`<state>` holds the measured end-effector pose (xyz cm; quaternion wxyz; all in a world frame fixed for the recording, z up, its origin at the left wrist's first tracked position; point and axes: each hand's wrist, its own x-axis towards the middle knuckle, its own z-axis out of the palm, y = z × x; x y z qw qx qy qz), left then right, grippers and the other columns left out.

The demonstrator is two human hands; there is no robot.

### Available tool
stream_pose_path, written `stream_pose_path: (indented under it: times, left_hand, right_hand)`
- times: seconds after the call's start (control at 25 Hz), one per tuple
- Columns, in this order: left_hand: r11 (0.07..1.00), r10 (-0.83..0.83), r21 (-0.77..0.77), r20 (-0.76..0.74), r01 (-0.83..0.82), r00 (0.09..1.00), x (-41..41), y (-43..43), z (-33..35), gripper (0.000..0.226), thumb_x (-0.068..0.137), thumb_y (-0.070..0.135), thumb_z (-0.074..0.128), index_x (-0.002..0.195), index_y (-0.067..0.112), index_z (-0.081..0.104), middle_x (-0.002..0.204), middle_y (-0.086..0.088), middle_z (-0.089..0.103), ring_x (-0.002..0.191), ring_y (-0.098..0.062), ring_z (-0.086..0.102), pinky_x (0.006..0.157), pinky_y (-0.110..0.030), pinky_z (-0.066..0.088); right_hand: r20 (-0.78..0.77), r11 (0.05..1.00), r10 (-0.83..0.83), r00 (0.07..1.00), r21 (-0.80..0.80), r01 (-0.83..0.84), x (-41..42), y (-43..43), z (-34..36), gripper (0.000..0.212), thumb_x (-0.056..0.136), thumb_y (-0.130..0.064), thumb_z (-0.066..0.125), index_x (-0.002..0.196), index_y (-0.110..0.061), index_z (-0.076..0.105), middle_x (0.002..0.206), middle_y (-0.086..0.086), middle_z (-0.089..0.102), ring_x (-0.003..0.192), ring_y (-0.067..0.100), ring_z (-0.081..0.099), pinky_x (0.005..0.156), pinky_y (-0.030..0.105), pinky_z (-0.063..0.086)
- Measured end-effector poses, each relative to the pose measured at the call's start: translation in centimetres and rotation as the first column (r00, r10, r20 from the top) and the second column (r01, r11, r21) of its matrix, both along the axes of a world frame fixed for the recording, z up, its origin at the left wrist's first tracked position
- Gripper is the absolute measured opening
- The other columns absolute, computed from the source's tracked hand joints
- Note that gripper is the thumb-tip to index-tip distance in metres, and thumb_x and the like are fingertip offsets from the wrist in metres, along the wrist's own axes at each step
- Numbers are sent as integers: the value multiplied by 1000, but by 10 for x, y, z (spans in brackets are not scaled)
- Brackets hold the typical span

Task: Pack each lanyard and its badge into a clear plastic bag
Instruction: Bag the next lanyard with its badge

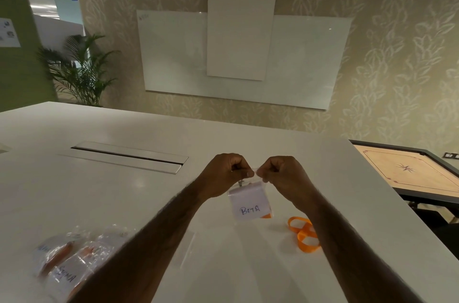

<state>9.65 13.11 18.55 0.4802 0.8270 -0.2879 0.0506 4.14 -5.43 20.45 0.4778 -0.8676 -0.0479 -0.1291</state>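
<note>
A clear plastic bag (258, 189) is held up in front of the person, near the middle of the white table (99, 191), and is pinched at its top edge by both hands. The left corner of the top strip is pinched between thumb and curled fingers of the left hand (227, 173), and the right corner is pinched the same way by the right hand (282, 176); the two hands are brought close together, almost knuckle to knuckle. Inside the hanging bag a white badge (249, 208) marked "BETA" is seen, and a bit of orange lanyard (266, 215) is seen at the bag's lower right corner. Whether the bag's bottom edge touches the table cannot be told.

A second orange lanyard (304, 233) is laid loose in loops on the table, just to the right of the bag and partly hidden by the right forearm. At the lower left, beside the left forearm, a small heap of filled bags (67, 258) is seen, blurred, with orange inside and one card marked "SIGMA".

A long cable hatch (129, 157) is set into the table farther back. A whiteboard (173, 54) is mounted on the patterned wall, a potted palm (79, 74) is placed at the left, and a carrom board (409, 171) is set at the right
</note>
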Motion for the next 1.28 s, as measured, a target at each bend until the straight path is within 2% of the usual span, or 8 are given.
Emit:
stream_pose_path:
  times: [0.32, 0.44, 0.56, 0.64, 0.72, 0.84, 1.12, 1.28]
  left_hand:
    - [1000, -18, 0, -74, 18, 997, 2, 15, -9, 12, 85, 20, 79, 81, 9, 76, 79, 5, 76, 74, -8, 69, 75, -23, 51]
    - [1000, -2, 28, -72, 4, 997, 2, 17, -13, 18, 86, 24, 78, 79, 8, 73, 78, -4, 75, 73, -12, 63, 73, -37, 51]
    - [999, 15, 45, -45, -13, 999, 2, 15, -15, 21, 88, 23, 75, 78, 6, 69, 83, -13, 74, 78, -24, 67, 80, -48, 53]
    - [999, 6, 53, -32, -4, 999, 2, 15, -16, 21, 90, 23, 72, 78, 7, 68, 83, -10, 74, 84, -31, 69, 80, -46, 53]
    - [997, 2, 75, -9, -2, 1000, 1, 13, -16, 22, 91, 24, 72, 75, 9, 66, 75, -4, 71, 72, -23, 64, 68, -35, 50]
    - [996, -6, 84, 30, 4, 1000, -2, 7, -14, 21, 90, 24, 72, 75, 11, 66, 69, -2, 64, 62, -7, 50, 60, -24, 39]
    - [991, -81, 106, 8, 79, 997, -6, 17, 0, 8, 89, 19, 74, 83, 14, 76, 72, 14, 70, 63, 2, 56, 62, -11, 39]
    - [975, -106, 196, 10, 102, 994, -5, 25, 1, 8, 90, 22, 73, 83, 20, 75, 67, 21, 66, 60, 1, 51, 59, -12, 38]
  right_hand:
    - [-46, 998, -5, 999, 58, 7, -7, -5, -11, 16, 86, -5, 71, 71, -6, 71, 62, -6, 67, 50, -2, 52, 51, 16, 37]
    - [-70, 996, 20, 997, 91, -13, -5, -9, -17, 15, 85, -6, 72, 70, -6, 70, 62, -5, 68, 57, 13, 50, 56, 28, 37]
    - [-59, 999, 4, 998, 48, -1, -5, -9, -20, 16, 87, -11, 72, 71, -12, 70, 70, -4, 71, 61, 11, 57, 59, 25, 42]
    - [-51, 999, 43, 998, -32, -44, -6, -9, -20, 4, 86, -16, 76, 82, -15, 75, 81, -4, 74, 73, 14, 65, 68, 23, 47]
    - [-45, 991, 89, 995, -98, -93, -5, -6, -17, 9, 83, -17, 81, 91, -16, 77, 89, -5, 75, 78, 7, 66, 70, 16, 47]
    - [-54, 989, 116, 992, -82, -120, 0, 1, -12, 3, 82, -12, 80, 83, -10, 77, 76, -7, 73, 64, -2, 60, 62, 13, 44]
    - [-35, 990, 102, 994, -95, -105, 2, 2, -3, 11, 84, -6, 74, 74, -10, 75, 71, -7, 71, 62, -1, 59, 56, 10, 44]
    - [-48, 988, 103, 994, -109, -107, 3, 2, -8, 11, 85, -6, 74, 75, -9, 75, 68, -9, 68, 58, -3, 56, 55, 11, 43]
